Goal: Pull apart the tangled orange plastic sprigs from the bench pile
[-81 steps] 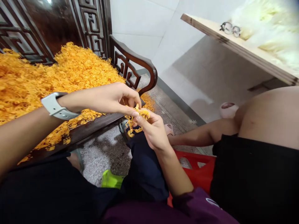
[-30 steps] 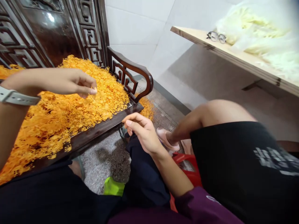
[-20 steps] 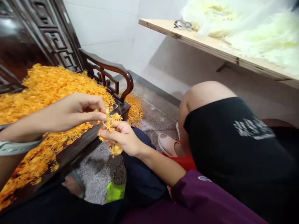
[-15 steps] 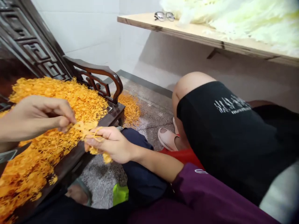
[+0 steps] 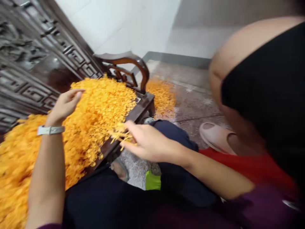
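Note:
A large heap of orange shredded strands (image 5: 100, 108) covers the dark carved wooden bench. My left hand (image 5: 64, 106), with a white watch (image 5: 50, 130) on its wrist, hovers open at the heap's left side, holding nothing I can see. My right hand (image 5: 150, 143) is over the bench's front edge, its fingertips pinching a small tuft of orange strands (image 5: 120, 135). The tuft sticks out to the left of my fingers, toward the heap. The picture is somewhat blurred.
The bench's curved wooden armrest (image 5: 126, 60) rises beyond the heap, with a smaller orange pile (image 5: 162, 97) on the speckled floor behind it. To the right, a seated person in black shorts (image 5: 262, 95) has a pink slipper (image 5: 214, 136) and a red stool (image 5: 245, 165) nearby.
My hands have parted: the left has moved away from the tuft to above the heap, and the right still holds the tuft. The view has swung down and right, losing the shelf and glasses.

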### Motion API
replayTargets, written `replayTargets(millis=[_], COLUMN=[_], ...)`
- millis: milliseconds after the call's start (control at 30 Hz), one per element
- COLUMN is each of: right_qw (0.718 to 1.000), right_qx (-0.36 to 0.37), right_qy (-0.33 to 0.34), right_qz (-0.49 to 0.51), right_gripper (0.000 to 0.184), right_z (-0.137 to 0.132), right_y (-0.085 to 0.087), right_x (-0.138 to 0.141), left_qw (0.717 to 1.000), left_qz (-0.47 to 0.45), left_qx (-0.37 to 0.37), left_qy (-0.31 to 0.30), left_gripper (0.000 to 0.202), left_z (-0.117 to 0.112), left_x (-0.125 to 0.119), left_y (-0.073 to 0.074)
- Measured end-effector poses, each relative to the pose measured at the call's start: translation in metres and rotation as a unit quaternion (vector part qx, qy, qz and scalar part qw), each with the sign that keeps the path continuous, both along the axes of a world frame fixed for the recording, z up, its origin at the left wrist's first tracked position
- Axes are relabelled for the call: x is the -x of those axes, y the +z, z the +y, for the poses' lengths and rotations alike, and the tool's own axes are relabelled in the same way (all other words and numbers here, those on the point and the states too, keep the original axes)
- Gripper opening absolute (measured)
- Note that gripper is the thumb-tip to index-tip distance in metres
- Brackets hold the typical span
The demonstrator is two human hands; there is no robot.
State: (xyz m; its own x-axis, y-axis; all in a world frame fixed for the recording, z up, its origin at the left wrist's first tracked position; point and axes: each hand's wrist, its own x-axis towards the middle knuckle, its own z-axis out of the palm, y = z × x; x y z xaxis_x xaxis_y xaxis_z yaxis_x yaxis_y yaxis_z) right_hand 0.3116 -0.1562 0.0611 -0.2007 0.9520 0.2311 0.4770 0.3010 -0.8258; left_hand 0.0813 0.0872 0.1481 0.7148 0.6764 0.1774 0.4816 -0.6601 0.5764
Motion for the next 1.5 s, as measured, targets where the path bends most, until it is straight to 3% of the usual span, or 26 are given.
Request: replayTargets(millis=[67, 133, 167, 267, 333, 500, 600, 833, 1000, 1133, 1233, 1300, 1367, 1433, 1500], right_qw=[0.997, 0.995, 0.994, 0.992, 0.991, 0.988, 0.982, 0.979, 0.973, 0.974, 0.982, 0.978, 0.957, 0.924, 0.897], right_qx=[0.016, 0.008, 0.001, -0.012, -0.018, -0.087, -0.135, -0.157, -0.176, -0.202, -0.125, -0.060, -0.015, 0.007, 0.016], right_qy=[-0.066, -0.091, -0.094, -0.094, -0.087, -0.100, -0.115, -0.117, -0.115, -0.003, 0.031, 0.005, -0.037, -0.078, -0.109], right_qz=[-0.028, -0.049, -0.058, -0.088, -0.105, -0.081, -0.069, 0.050, 0.099, 0.102, 0.136, 0.201, 0.288, 0.374, 0.429], right_gripper=[0.030, 0.023, 0.020, 0.019, 0.023, 0.030, 0.031, 0.041, 0.040, 0.033, 0.034, 0.033, 0.032, 0.032, 0.030], right_z=[0.004, 0.007, 0.007, 0.007, 0.006, 0.005, 0.008, 0.018, 0.021, 0.007, -0.004, -0.003, 0.004, 0.013, 0.018], right_y=[-0.005, -0.008, -0.009, -0.011, -0.013, -0.016, -0.016, -0.011, -0.005, -0.004, -0.004, -0.003, -0.003, -0.003, -0.004], right_x=[-0.007, -0.011, -0.012, -0.011, -0.010, -0.009, -0.010, -0.009, -0.006, 0.003, 0.008, 0.008, 0.005, 0.002, 0.000], left_qw=[0.996, 0.980, 0.972, 0.967, 0.975, 0.987, 0.984, 0.994, 0.984, 0.929, 0.902, 0.897, 0.906, 0.925, 0.947], left_qz=[0.047, 0.087, 0.087, 0.097, 0.093, -0.075, -0.117, -0.105, -0.109, -0.043, 0.005, 0.034, 0.090, 0.162, 0.202], left_qx=[0.058, 0.064, 0.030, -0.065, -0.050, 0.105, 0.120, 0.004, -0.135, -0.325, -0.358, -0.358, -0.322, -0.256, -0.194], left_qy=[-0.037, -0.166, -0.215, -0.227, -0.197, -0.098, -0.067, -0.016, 0.049, 0.170, 0.241, 0.258, 0.260, 0.229, 0.158], left_gripper=[0.043, 0.041, 0.039, 0.034, 0.035, 0.039, 0.041, 0.035, 0.024, 0.014, 0.021, 0.034, 0.056, 0.072, 0.065], left_z=[-0.020, -0.054, -0.072, -0.112, -0.116, -0.082, -0.070, -0.075, -0.075, -0.042, -0.007, 0.014, 0.031, 0.039, 0.034], left_x=[-0.012, -0.036, -0.049, -0.079, -0.085, -0.080, -0.079, -0.083, -0.084, -0.049, 0.003, 0.035, 0.058, 0.064, 0.050], left_y=[-0.003, -0.003, -0.003, -0.002, -0.006, -0.022, -0.030, -0.032, -0.031, -0.010, 0.015, 0.024, 0.022, 0.015, 0.007])
